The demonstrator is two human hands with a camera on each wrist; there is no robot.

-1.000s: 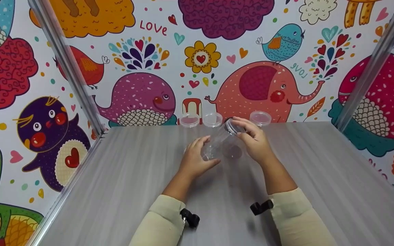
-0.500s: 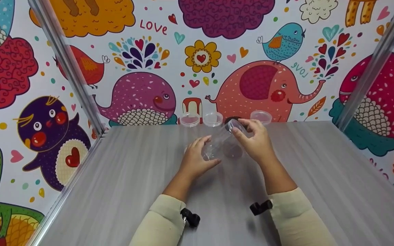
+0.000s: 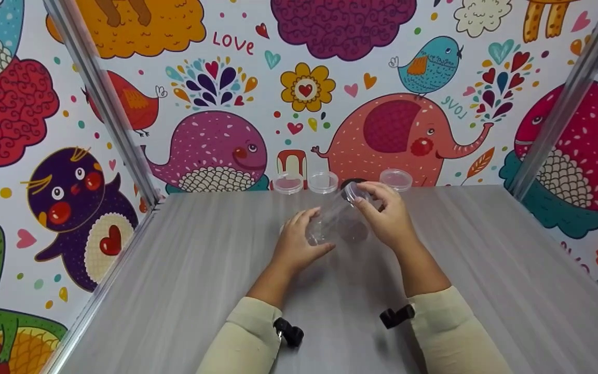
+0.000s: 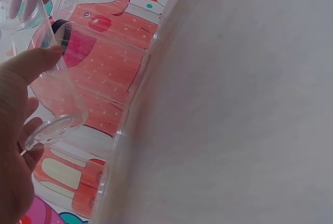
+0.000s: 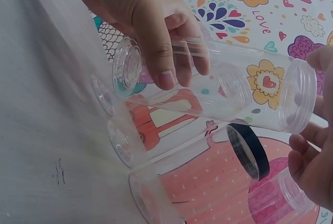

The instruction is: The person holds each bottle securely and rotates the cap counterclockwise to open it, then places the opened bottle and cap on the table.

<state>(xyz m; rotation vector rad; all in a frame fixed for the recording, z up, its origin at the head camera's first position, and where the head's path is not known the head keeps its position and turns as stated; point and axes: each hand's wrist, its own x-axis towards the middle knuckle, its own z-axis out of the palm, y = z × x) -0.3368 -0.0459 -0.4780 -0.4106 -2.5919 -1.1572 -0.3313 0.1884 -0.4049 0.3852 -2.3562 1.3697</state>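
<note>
Both hands hold one clear plastic jar above the table, tilted with its upper end to the right. My left hand grips it near the base, with the thumb and fingers on opposite sides in the left wrist view. My right hand pinches the clear ringed end between thumb and fingers; whether this is a lid or a bare rim, I cannot tell. No contents show through the wall. Right behind it stands another clear jar with a black lid, partly hidden in the head view.
Along the back wall stand more clear jars: a left one, one beside it and a right one. The grey wood-grain table spreads around the hands. Metal posts frame the patterned wall.
My right hand's fingers and thumb have shifted around the jar's upper end, and the black lid behind shows more. My left hand and the jar's tilt stay nearly the same.
</note>
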